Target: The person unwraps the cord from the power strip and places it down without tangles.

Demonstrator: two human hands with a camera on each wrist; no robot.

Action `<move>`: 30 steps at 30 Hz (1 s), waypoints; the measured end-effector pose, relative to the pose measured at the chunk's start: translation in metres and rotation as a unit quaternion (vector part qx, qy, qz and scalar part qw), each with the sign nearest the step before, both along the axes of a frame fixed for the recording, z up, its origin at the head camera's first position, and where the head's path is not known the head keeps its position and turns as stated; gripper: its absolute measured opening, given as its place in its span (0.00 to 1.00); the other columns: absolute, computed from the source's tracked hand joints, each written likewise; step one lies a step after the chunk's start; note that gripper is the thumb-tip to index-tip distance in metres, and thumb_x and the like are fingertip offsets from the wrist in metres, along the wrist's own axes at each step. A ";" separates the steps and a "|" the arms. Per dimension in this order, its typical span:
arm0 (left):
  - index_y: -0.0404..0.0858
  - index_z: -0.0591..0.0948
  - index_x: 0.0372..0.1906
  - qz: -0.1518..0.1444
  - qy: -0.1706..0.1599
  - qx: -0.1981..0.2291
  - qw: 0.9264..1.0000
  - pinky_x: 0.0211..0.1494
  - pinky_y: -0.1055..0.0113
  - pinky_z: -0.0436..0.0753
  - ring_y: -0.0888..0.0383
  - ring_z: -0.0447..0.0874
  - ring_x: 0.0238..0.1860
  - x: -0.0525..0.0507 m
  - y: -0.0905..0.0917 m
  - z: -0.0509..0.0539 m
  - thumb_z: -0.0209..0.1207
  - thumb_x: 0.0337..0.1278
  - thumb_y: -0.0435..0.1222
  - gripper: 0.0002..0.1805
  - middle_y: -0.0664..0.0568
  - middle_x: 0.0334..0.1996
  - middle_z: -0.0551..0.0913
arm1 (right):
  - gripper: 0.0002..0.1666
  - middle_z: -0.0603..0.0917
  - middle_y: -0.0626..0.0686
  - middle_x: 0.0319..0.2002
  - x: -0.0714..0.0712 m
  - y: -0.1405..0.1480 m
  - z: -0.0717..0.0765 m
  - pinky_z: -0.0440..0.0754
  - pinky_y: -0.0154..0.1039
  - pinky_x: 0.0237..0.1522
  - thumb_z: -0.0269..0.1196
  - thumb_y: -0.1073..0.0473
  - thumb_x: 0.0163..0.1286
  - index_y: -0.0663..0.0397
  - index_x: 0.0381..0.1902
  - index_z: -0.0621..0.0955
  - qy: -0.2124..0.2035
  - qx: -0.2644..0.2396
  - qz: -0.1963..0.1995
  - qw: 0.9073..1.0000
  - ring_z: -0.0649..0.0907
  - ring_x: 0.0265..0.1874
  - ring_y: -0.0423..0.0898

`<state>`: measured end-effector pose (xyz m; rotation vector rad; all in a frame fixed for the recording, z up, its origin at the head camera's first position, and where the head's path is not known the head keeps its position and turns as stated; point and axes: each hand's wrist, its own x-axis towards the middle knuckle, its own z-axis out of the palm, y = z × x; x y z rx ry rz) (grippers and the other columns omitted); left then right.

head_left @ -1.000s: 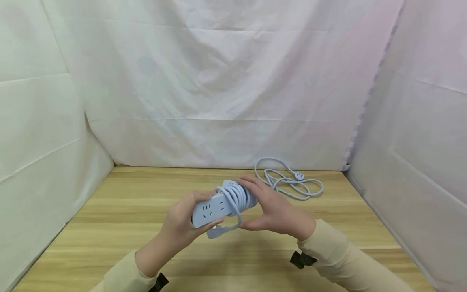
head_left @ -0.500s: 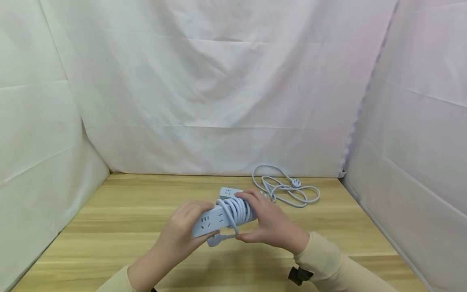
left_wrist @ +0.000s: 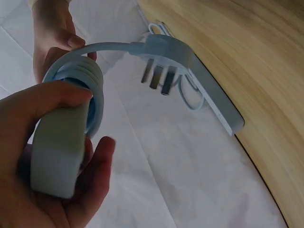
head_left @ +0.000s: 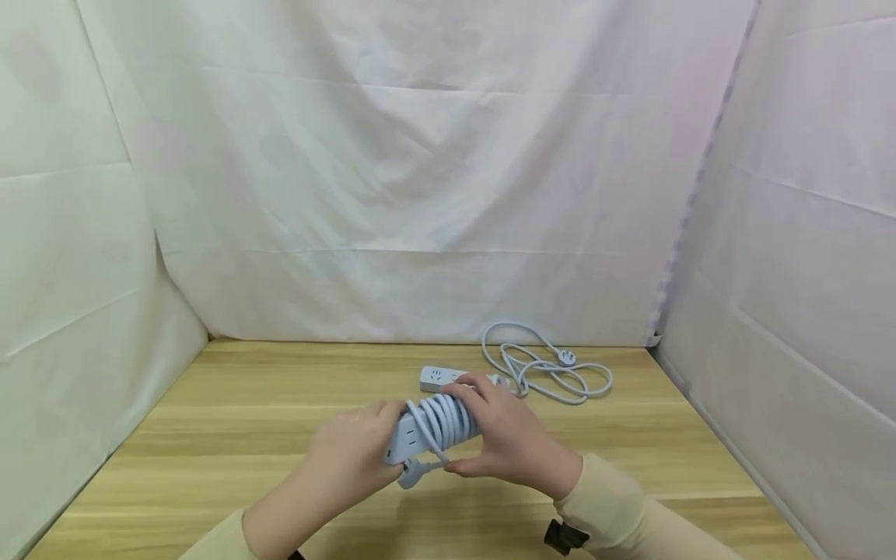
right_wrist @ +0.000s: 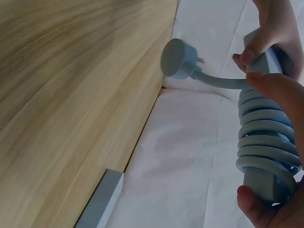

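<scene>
A pale blue-white power strip [head_left: 404, 442] is held above the table, its own cord [head_left: 448, 421] wound round it in several turns. My left hand [head_left: 353, 443] grips the socket end, covering part of the sockets. Curled round the wound part is my right hand [head_left: 507, 435], its thumb near the cord's loose end in the right wrist view. The three-pin plug [left_wrist: 167, 50] hangs free on a short length of cord, its prongs showing in the left wrist view.
A second power strip [head_left: 437, 379] lies on the wooden table [head_left: 280, 373] behind my hands, partly hidden by the right one. Its loosely looped cord [head_left: 539, 365] and plug [head_left: 566, 358] lie at the back right. White cloth [head_left: 392, 194] encloses the back and sides.
Both hands and the wrapped strip have come lower in the head view, which has also shifted slightly. My left hand now covers more of the socket end. More of the second strip shows.
</scene>
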<state>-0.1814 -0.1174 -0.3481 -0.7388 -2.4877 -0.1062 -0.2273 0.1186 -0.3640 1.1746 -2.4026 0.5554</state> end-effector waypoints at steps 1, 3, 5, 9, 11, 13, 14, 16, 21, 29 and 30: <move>0.35 0.80 0.43 0.008 -0.021 -0.002 1.000 0.17 0.67 0.71 0.61 0.75 0.19 0.000 0.002 0.001 0.77 0.26 0.43 0.31 0.53 0.28 0.81 | 0.56 0.72 0.50 0.56 -0.001 -0.001 0.000 0.79 0.42 0.42 0.80 0.38 0.38 0.47 0.64 0.70 0.008 0.003 0.000 1.000 0.77 0.43 0.43; 0.34 0.79 0.44 0.014 -0.058 0.000 0.998 0.18 0.66 0.71 0.60 0.75 0.19 -0.001 0.005 0.002 0.76 0.29 0.44 0.32 0.53 0.28 0.80 | 0.56 0.72 0.51 0.56 -0.002 -0.002 0.002 0.79 0.42 0.42 0.80 0.37 0.37 0.47 0.64 0.71 0.020 0.010 -0.002 1.000 0.77 0.43 0.44; 0.33 0.78 0.44 0.012 -0.082 0.007 0.997 0.18 0.66 0.72 0.59 0.75 0.19 -0.003 0.007 0.003 0.76 0.30 0.44 0.32 0.52 0.27 0.80 | 0.56 0.72 0.51 0.56 -0.003 -0.003 0.004 0.79 0.43 0.41 0.80 0.36 0.37 0.47 0.63 0.71 0.028 0.014 -0.003 0.999 0.77 0.43 0.44; 0.33 0.75 0.42 0.002 -0.104 0.032 0.994 0.20 0.66 0.73 0.59 0.75 0.20 -0.008 0.010 0.003 0.77 0.28 0.41 0.31 0.53 0.26 0.79 | 0.56 0.72 0.52 0.57 -0.004 -0.004 0.005 0.79 0.44 0.42 0.80 0.36 0.37 0.48 0.63 0.71 0.034 0.014 -0.006 0.999 0.77 0.44 0.45; 0.34 0.75 0.39 0.002 -0.096 0.037 0.995 0.19 0.65 0.72 0.60 0.75 0.19 -0.012 0.012 0.002 0.76 0.28 0.39 0.29 0.53 0.24 0.79 | 0.55 0.72 0.52 0.57 -0.005 -0.004 0.005 0.79 0.44 0.42 0.80 0.36 0.37 0.48 0.63 0.71 0.036 0.011 -0.009 0.999 0.77 0.43 0.45; 0.35 0.74 0.38 0.011 -0.085 0.033 0.996 0.18 0.65 0.71 0.60 0.74 0.18 -0.015 0.014 0.000 0.75 0.28 0.39 0.27 0.54 0.22 0.79 | 0.55 0.72 0.53 0.57 -0.006 -0.004 0.003 0.79 0.45 0.43 0.80 0.37 0.37 0.50 0.63 0.72 0.034 0.007 -0.011 0.999 0.76 0.44 0.46; 0.35 0.74 0.37 0.017 -0.079 0.029 0.996 0.17 0.65 0.71 0.60 0.74 0.17 -0.016 0.015 -0.001 0.74 0.28 0.39 0.26 0.54 0.22 0.79 | 0.56 0.72 0.53 0.57 -0.006 -0.004 0.002 0.79 0.45 0.43 0.80 0.38 0.37 0.50 0.63 0.72 0.031 0.005 -0.012 0.999 0.76 0.44 0.46; 0.36 0.74 0.36 0.026 -0.069 0.023 0.997 0.16 0.65 0.69 0.61 0.73 0.16 -0.018 0.017 -0.004 0.74 0.28 0.39 0.26 0.55 0.20 0.78 | 0.56 0.71 0.53 0.58 -0.007 -0.003 0.000 0.79 0.46 0.43 0.80 0.39 0.38 0.50 0.64 0.71 0.024 0.003 -0.014 1.000 0.77 0.45 0.47; 0.38 0.74 0.34 0.027 -0.062 0.021 0.997 0.15 0.66 0.67 0.62 0.72 0.15 -0.022 0.018 -0.009 0.74 0.27 0.40 0.24 0.57 0.18 0.77 | 0.60 0.68 0.56 0.66 -0.005 0.000 -0.007 0.78 0.51 0.49 0.79 0.40 0.42 0.48 0.71 0.66 -0.026 0.006 -0.021 0.999 0.75 0.55 0.53; 0.38 0.76 0.32 0.025 -0.063 0.025 0.997 0.14 0.68 0.66 0.64 0.68 0.13 -0.029 0.017 -0.015 0.72 0.32 0.41 0.21 0.59 0.16 0.74 | 0.62 0.61 0.55 0.72 0.001 0.000 -0.015 0.70 0.55 0.60 0.74 0.34 0.48 0.51 0.74 0.61 0.000 0.030 -0.065 0.997 0.70 0.63 0.58; 0.39 0.76 0.31 0.029 -0.063 0.031 0.997 0.13 0.68 0.65 0.64 0.66 0.12 -0.030 0.017 -0.015 0.72 0.32 0.41 0.20 0.59 0.15 0.73 | 0.61 0.62 0.56 0.72 0.002 0.000 -0.014 0.70 0.55 0.61 0.74 0.34 0.48 0.53 0.73 0.63 0.019 0.031 -0.072 0.997 0.69 0.63 0.59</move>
